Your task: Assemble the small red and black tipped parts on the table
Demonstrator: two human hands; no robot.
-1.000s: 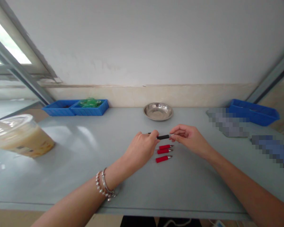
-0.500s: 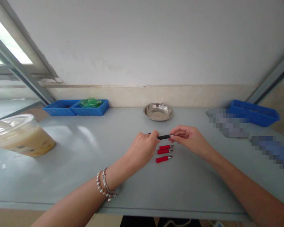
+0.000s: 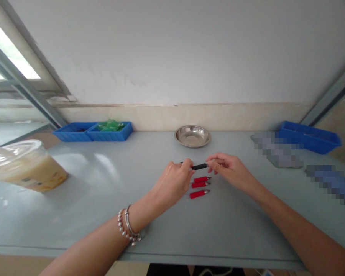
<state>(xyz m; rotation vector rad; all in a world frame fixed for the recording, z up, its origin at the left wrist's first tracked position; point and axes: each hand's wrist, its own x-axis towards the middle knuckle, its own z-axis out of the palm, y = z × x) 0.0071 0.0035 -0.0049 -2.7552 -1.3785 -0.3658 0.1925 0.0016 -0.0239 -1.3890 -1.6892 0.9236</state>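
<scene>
No readable text, label, brand, number or sign anywhere in view. Dark marks on the band of the plastic cup [image 3: 25,165] at 9 o'clock: too blurred to read. Two patches at 3 o'clock pixelated, nothing legible. Pen [image 3: 199,166] and blue trays [image 3: 92,131] bear no visible lettering.

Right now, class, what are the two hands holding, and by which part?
A black pen: left hand grips its back end, right hand pinches its tip end.

Black pen [image 3: 199,166]; red pen parts [image 3: 199,184]; blue trays [image 3: 92,131]; silver dish [image 3: 192,136].
</scene>
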